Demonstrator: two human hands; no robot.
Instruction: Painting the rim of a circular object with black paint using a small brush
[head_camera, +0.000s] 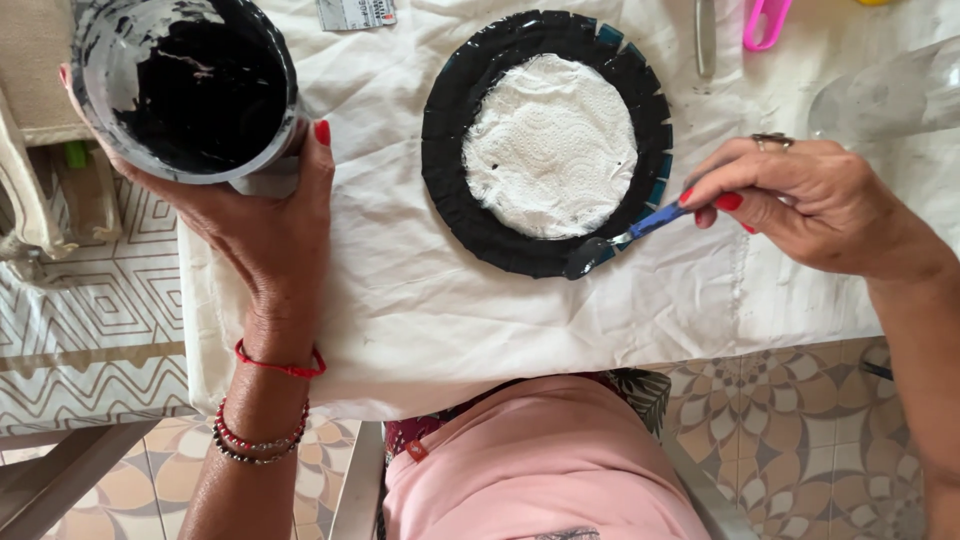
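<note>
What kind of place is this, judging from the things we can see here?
Probably a home craft table. A white cloth covers it over a patterned tile floor. The left hand holds a paint pot of black paint, and the right hand brushes a round plate black.

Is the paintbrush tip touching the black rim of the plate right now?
Touching. The head view shows the brush in the right hand, its dark bristles pressed on the lower right of the plate rim with no gap.
</note>
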